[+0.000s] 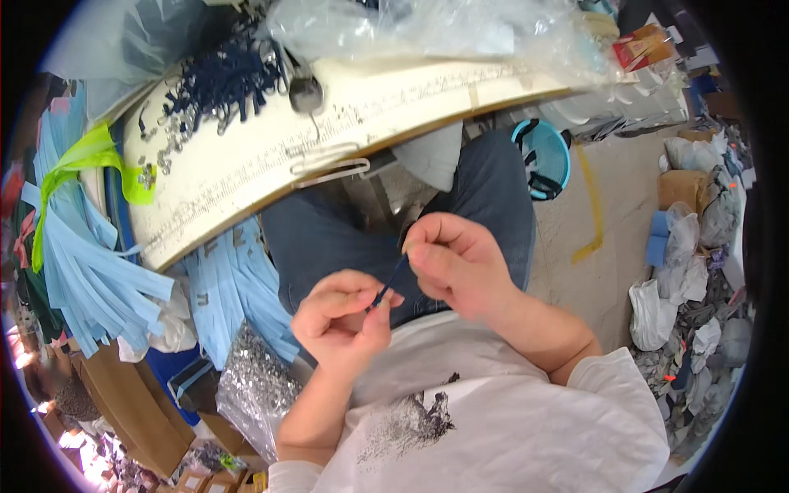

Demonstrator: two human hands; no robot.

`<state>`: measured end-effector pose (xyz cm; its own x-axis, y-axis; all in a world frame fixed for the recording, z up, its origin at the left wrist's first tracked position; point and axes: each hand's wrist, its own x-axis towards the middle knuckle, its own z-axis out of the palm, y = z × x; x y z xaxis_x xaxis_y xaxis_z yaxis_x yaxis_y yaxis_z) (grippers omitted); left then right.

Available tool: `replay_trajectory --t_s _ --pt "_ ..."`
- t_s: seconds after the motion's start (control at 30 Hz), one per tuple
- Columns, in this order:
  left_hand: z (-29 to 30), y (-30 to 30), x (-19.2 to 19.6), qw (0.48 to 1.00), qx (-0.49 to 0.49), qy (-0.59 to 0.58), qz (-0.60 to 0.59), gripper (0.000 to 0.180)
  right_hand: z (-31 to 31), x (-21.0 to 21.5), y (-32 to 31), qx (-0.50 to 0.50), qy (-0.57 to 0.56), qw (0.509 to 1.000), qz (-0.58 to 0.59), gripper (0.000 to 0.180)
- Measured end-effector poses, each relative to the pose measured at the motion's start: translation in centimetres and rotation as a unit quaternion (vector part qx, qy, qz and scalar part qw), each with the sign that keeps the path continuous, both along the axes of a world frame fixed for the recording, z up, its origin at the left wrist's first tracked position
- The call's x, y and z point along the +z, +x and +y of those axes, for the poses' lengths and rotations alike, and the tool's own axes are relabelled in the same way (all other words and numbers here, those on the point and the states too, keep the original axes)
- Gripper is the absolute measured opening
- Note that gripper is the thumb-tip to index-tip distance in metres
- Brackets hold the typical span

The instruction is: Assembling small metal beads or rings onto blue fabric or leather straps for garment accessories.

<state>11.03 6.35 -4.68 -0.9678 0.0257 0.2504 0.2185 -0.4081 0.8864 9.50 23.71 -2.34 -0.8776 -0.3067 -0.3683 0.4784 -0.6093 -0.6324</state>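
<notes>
White tabletop [382, 94], dark straps [228, 86] and basket [560, 156] lie beyond left fingers [339, 301] and right fingers [444, 230] pinching a strip [394, 279].

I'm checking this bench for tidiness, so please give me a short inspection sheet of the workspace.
Surface: white tabletop with ruler-like markings; small metal pieces scattered at its left.
Job's things: narrow dark strip held above the lap; pile of dark blue strips on the tabletop.
Clutter: clear plastic bags along the far side; light blue strips hanging at left.
Hands: left hand and right hand both pinch the narrow dark strip.
Cables: nothing seen.
Surroundings: turquoise bin and yellow floor line at right.
</notes>
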Motion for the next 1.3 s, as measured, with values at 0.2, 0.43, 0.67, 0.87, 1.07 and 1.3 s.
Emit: replay_trajectory --t_s 0.2,0.43,0.67,0.87,1.07,1.3 --pt "-0.5 -1.2 1.7 0.997 0.038 -0.028 -0.053 0.036 1.1 6.6 -6.8 -0.149 0.159 0.957 0.193 0.017" --pt "-2.5 -2.0 1.4 0.991 0.08 -0.055 -0.089 0.016 3.7 12.7 -17.9 -0.167 0.398 0.877 0.21 0.036" --pt "-5.7 -8.9 3.5 0.892 0.159 -0.423 -0.001 0.015 4.8 4.8 -9.6 -0.17 -0.079 0.982 0.021 0.018" --pt "-5.7 -17.0 4.6 0.773 0.216 -0.593 0.068 0.018 4.3 0.6 -2.5 -0.057 0.019 0.994 -0.091 0.021" --pt "-5.6 -18.3 2.8 0.759 0.222 -0.609 0.055 0.017 4.2 -2.0 0.4 -0.007 0.032 0.998 -0.051 0.023" --pt "-5.5 -17.8 3.0 0.817 0.249 -0.521 0.021 0.013 3.4 -1.6 -0.3 -0.01 0.026 1.0 -0.014 0.018"
